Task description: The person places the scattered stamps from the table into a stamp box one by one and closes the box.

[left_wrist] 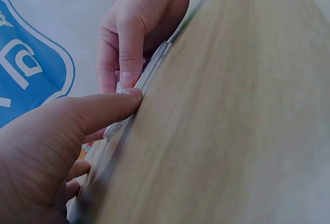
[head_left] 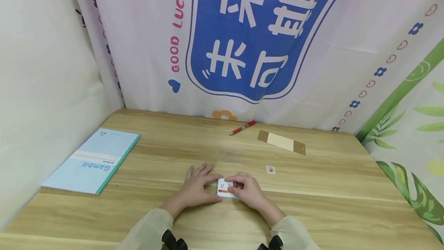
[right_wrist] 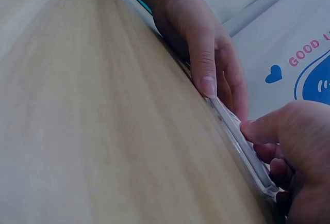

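On the table between both hands lies a flat white card [head_left: 223, 184] with a dark U-shaped mark and a red-orange strip, sitting in a shallow clear plastic case [right_wrist: 238, 144]. My left hand [head_left: 197, 186] holds the case's left end, its thumb [left_wrist: 111, 109] at the near corner and index finger at the far one, other fingers spread. From the right, my right hand [head_left: 249, 190] grips the card's end, its thumb [right_wrist: 263, 128] pressed on top and fingers curled at the edge. Those fingers hide the right part of the card.
Just beyond the hands is a clear plastic piece [head_left: 231, 155]. A small square card [head_left: 271, 169] lies to its right, with a brown-and-cream strip [head_left: 281, 142] and a red pen [head_left: 243, 128] farther back. A blue notebook [head_left: 93, 161] lies left; a printed cloth [head_left: 152, 49] hangs behind.
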`<control>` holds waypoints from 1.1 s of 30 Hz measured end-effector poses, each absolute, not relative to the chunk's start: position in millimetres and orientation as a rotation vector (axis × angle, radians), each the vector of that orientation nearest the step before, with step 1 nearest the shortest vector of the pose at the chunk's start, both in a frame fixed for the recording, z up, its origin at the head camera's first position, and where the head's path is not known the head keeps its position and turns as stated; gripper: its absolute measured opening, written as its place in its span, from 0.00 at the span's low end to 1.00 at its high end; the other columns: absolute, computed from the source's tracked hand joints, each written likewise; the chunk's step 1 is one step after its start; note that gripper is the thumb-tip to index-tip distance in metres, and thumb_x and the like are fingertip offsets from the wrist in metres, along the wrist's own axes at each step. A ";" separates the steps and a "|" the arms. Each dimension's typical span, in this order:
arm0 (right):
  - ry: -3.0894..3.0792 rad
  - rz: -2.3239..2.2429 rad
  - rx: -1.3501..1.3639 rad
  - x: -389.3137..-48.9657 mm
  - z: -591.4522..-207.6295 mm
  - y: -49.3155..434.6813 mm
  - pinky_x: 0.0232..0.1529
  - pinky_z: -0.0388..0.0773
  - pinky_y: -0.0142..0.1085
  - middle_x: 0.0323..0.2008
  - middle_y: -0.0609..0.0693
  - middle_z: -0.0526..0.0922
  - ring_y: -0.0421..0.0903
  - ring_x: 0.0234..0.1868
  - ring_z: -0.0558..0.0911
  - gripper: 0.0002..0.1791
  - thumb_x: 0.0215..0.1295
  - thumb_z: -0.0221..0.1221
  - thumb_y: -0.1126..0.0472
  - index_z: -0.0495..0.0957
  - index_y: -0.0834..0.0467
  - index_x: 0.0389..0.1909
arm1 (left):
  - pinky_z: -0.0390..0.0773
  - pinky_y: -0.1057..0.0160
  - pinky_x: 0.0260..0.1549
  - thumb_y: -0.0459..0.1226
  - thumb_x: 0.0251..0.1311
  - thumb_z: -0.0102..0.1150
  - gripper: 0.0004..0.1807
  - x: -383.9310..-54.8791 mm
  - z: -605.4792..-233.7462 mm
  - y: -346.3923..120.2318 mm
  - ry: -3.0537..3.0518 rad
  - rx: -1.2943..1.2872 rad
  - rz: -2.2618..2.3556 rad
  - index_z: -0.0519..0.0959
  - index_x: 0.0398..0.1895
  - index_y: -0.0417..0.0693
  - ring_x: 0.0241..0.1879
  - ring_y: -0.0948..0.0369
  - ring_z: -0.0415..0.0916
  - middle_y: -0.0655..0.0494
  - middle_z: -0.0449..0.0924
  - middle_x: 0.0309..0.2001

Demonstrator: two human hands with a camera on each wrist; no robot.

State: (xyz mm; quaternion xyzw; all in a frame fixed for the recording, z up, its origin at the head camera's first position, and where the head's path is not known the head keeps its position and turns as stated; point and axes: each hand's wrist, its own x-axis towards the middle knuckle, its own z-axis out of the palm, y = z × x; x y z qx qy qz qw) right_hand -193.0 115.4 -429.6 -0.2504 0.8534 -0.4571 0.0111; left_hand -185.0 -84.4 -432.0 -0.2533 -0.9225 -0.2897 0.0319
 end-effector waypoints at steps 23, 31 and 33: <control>2.690 -1.392 -0.794 -192.8 -428.6 114.8 0.22 0.66 0.28 0.21 0.42 0.69 0.38 0.23 0.66 0.11 0.49 0.60 0.68 0.79 0.61 0.37 | 0.33 0.39 0.52 0.58 0.38 0.60 0.32 -184.4 -430.7 -84.9 -2.834 -0.782 -0.912 0.73 0.50 0.56 0.61 0.46 0.43 0.44 0.56 0.61; 2.641 -1.496 -0.727 -194.8 -425.9 118.8 0.22 0.65 0.28 0.21 0.44 0.70 0.39 0.23 0.67 0.11 0.50 0.59 0.68 0.79 0.61 0.38 | 0.33 0.39 0.53 0.57 0.38 0.61 0.32 -183.9 -429.9 -84.4 -2.833 -0.776 -0.914 0.73 0.50 0.56 0.61 0.47 0.43 0.45 0.56 0.61; 2.638 -1.528 -0.718 -196.7 -423.8 122.9 0.22 0.66 0.28 0.22 0.45 0.71 0.40 0.23 0.67 0.12 0.51 0.59 0.68 0.78 0.62 0.38 | 0.32 0.40 0.53 0.57 0.38 0.61 0.32 -183.7 -430.0 -84.0 -2.836 -0.774 -0.913 0.73 0.50 0.56 0.62 0.47 0.43 0.45 0.55 0.61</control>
